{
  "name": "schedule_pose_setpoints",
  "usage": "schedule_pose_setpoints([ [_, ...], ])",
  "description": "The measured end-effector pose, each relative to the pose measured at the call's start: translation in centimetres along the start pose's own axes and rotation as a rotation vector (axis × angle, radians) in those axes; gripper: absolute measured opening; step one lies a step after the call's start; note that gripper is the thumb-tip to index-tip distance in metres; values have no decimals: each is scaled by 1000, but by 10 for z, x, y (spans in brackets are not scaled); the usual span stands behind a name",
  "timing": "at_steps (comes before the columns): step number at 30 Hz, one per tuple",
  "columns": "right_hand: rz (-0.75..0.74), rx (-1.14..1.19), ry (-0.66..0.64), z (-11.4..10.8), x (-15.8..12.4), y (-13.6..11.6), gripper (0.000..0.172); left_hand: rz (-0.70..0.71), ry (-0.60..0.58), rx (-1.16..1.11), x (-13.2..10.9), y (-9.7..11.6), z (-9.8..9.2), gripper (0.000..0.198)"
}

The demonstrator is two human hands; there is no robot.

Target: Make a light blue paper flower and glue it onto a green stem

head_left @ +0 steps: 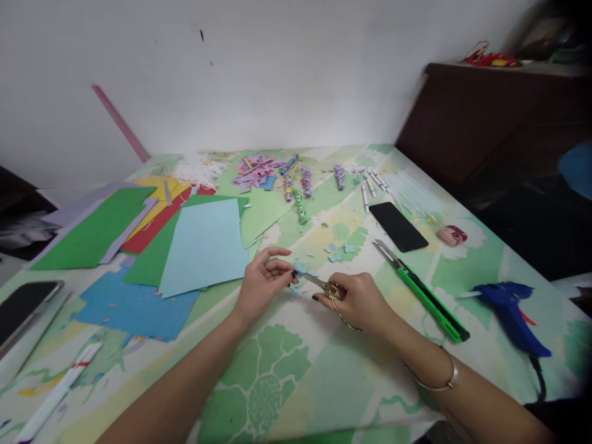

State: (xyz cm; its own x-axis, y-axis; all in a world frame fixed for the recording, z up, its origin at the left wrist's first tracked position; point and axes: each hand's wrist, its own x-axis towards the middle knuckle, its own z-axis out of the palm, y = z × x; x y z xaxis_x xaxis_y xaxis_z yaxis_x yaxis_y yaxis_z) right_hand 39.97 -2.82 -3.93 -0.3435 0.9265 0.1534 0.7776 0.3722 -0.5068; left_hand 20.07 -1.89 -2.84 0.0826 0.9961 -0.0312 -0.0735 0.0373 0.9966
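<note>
Left hand (261, 280): grip pinched on a small light-blue paper scrap (299, 266), held just above the counter (324, 370) at centre. Right hand (361, 302): grip clenched through the gold loops of the small scissors (319, 283), with the thin metal blades meeting the scrap.

Judgement: short snips near the blade pivot, turn the paper rather than the scissors, and keep the pinching fingertips off the cut line.

Finished blue cutouts (335, 253) lie flat and petal-shaped at 1 o'clock. A green plastic utility knife (425, 296), long and straight, lies at 3 o'clock. A matte pale-blue sheet (203, 246) lies at 10 o'clock, and the counter cover is a glossy leaf print.
</note>
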Motion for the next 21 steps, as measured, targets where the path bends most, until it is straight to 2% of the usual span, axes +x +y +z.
schedule_pose_setpoints([
  [14, -2, 21, -9, -1, 0, 1, 31, 12, 37, -18, 1, 0, 1, 32],
  [21, 16, 81, 4, -2, 0, -1, 30, -44, -24, -59, -2, -4, 7, 37],
])
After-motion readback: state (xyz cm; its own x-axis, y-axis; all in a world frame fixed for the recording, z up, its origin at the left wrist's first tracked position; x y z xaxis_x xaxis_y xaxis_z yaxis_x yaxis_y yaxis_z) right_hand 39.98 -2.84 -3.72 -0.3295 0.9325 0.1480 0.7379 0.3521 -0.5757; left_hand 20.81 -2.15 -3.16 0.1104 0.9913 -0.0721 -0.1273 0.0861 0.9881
